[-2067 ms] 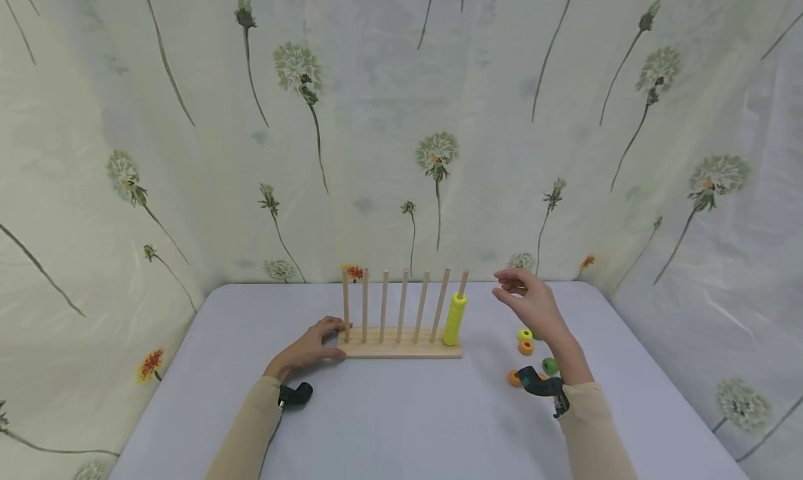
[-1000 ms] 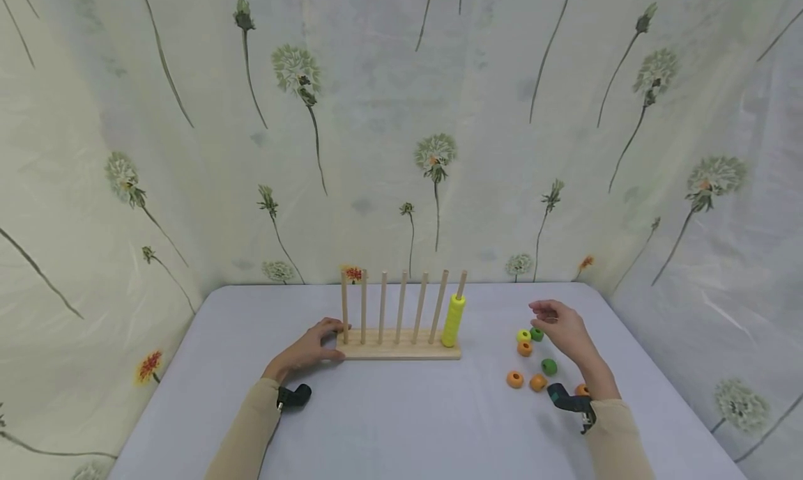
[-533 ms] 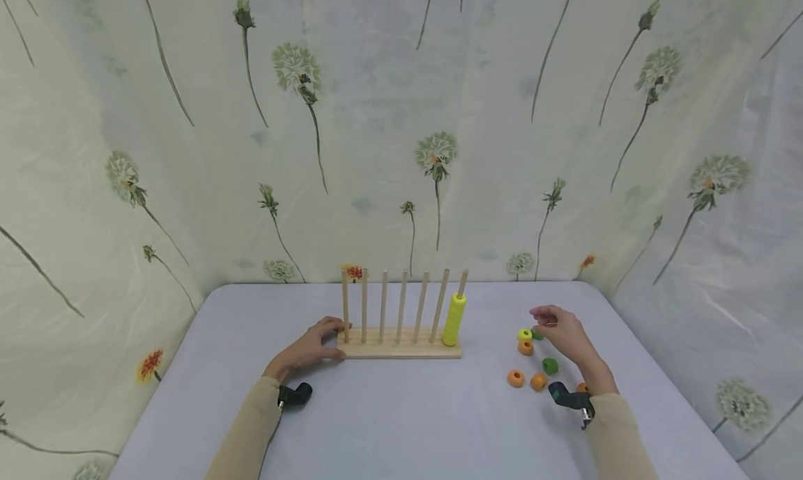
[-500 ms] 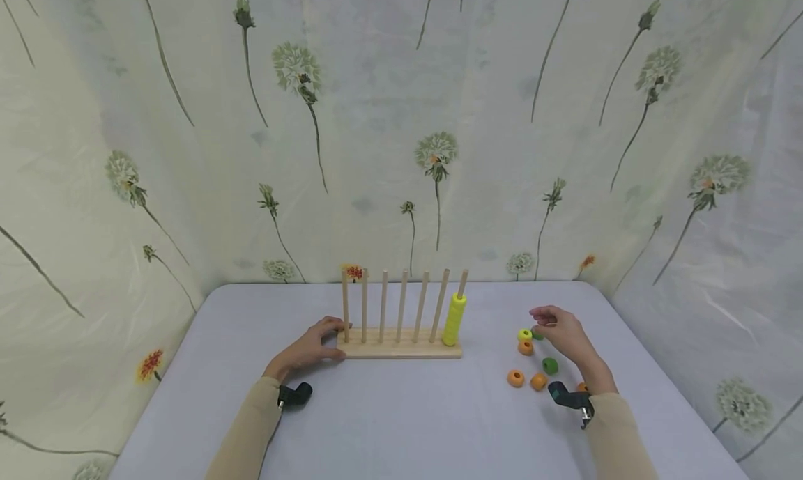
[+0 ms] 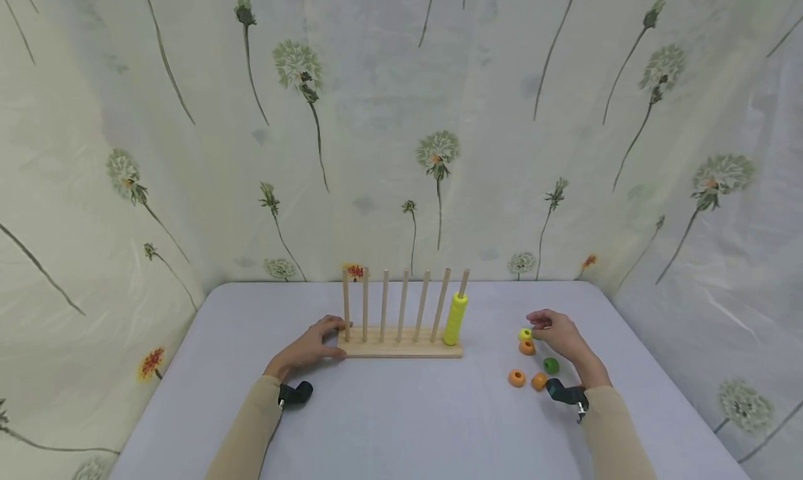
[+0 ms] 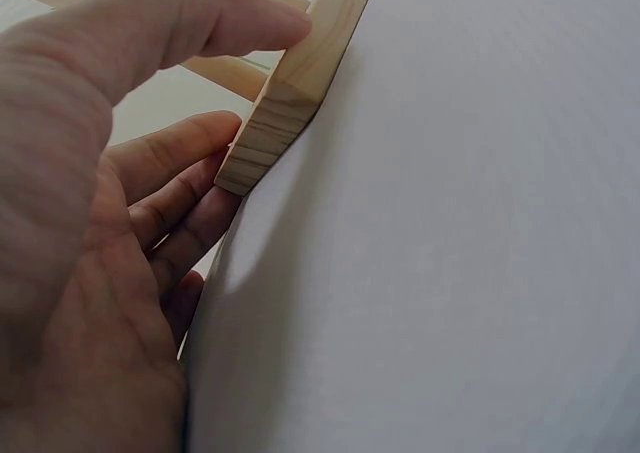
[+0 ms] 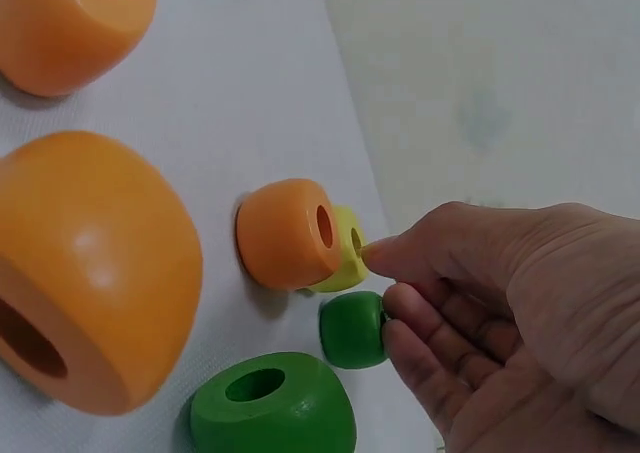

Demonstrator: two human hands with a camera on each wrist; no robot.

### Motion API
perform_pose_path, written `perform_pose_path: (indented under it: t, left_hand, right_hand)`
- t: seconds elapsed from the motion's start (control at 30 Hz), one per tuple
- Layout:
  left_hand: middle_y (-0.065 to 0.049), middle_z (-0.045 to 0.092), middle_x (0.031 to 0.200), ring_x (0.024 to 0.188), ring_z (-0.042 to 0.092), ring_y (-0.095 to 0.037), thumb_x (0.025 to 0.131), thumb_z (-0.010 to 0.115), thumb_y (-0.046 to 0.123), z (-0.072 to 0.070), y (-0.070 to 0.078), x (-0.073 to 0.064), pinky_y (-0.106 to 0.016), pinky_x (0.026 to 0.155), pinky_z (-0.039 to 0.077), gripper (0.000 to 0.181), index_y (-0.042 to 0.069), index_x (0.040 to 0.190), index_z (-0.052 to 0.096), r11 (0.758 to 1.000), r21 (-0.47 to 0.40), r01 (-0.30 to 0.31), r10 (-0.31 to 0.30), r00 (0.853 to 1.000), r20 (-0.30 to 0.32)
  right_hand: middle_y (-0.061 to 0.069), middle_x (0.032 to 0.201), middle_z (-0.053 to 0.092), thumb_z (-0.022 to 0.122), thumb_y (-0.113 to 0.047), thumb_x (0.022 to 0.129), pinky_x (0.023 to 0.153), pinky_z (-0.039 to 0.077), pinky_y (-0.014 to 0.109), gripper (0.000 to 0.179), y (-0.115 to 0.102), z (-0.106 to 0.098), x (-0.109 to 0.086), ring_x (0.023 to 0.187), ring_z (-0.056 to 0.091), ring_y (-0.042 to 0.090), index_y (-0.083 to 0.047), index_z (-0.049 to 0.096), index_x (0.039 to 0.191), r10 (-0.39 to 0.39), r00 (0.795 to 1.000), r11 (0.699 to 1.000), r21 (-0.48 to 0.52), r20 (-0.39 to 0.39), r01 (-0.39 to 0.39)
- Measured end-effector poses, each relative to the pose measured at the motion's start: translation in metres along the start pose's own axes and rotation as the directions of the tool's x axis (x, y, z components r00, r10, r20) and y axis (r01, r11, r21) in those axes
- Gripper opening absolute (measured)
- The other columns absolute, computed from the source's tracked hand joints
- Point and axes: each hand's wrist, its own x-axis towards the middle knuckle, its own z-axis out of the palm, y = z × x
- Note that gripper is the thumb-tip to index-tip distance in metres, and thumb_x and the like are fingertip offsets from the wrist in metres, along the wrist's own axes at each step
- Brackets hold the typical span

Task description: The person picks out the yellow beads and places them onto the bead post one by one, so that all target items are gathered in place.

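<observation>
A wooden peg rack (image 5: 401,351) stands on the table, with several upright pegs in a row. Yellow beads (image 5: 454,321) are stacked on its rightmost peg. My left hand (image 5: 311,344) holds the left end of the base, thumb at the front edge and fingers at the end and back. On the right, my right hand (image 5: 561,337) is low over loose beads, thumb tip against a yellow bead (image 7: 347,248). Its fingers are loosely bent, two of them by a green bead (image 7: 352,330). The index finger is hidden in the right wrist view.
An orange bead (image 5: 527,347) sits right against the loose yellow one. Nearer me are another green bead (image 5: 551,365) and orange beads (image 5: 516,377). The white table (image 5: 401,424) ends at a flowered curtain (image 5: 376,118) behind the rack.
My right hand has come down from the air right of the rack to the loose beads, then shifted slightly left to the yellow one. My left hand stays on the rack.
</observation>
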Motion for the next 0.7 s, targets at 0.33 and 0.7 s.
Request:
perform_pose_path:
  t: [0.33,0.7]
  left_hand:
    - [-0.010,0.042,0.142,0.139,0.031,-0.035,0.077,0.079,0.029,-0.0014,0.0014,-0.0003,-0.061,0.112,0.023,0.066,0.014,0.137,0.054,1.000,0.000,0.000,0.000,1.000,0.001]
    - [-0.010,0.044,0.141,0.137,0.034,-0.036,0.077,0.078,0.028,0.0002,0.0003,-0.0003,-0.062,0.110,0.025,0.065,0.014,0.136,0.055,1.000,0.015,-0.024,0.024,1.000,-0.011]
  right_hand:
    - [0.024,0.121,0.059,0.062,-0.002,0.086,0.086,0.050,0.045,0.038,-0.0047,-0.0001,0.0031,0.105,0.056,0.034,0.004,0.056,0.123,0.015,0.998,0.999,-0.041,0.053,-0.013]
    - [0.016,0.110,0.062,0.063,-0.003,0.085,0.082,0.051,0.039,0.035,-0.0067,0.0039,0.0054,0.097,0.057,0.026,0.000,0.060,0.119,0.032,0.994,0.996,-0.092,0.102,-0.023]
